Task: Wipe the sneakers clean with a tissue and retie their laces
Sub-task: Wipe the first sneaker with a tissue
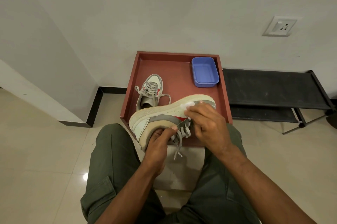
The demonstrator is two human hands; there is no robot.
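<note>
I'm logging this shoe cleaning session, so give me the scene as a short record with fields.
held shoe: grey and cream sneaker, on its side, laces loose
left hand: grips its heel end
right hand: presses white tissue near the toe
other shoe: matching sneaker, upright in red-brown tray, untied
container: blue plastic tub, tray's far right corner

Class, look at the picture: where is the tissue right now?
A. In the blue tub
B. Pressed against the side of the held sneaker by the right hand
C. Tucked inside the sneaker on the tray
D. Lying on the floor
B: the white tissue sits under the right hand on the side of the held sneaker, near its sole; the blue tub looks empty.
</note>
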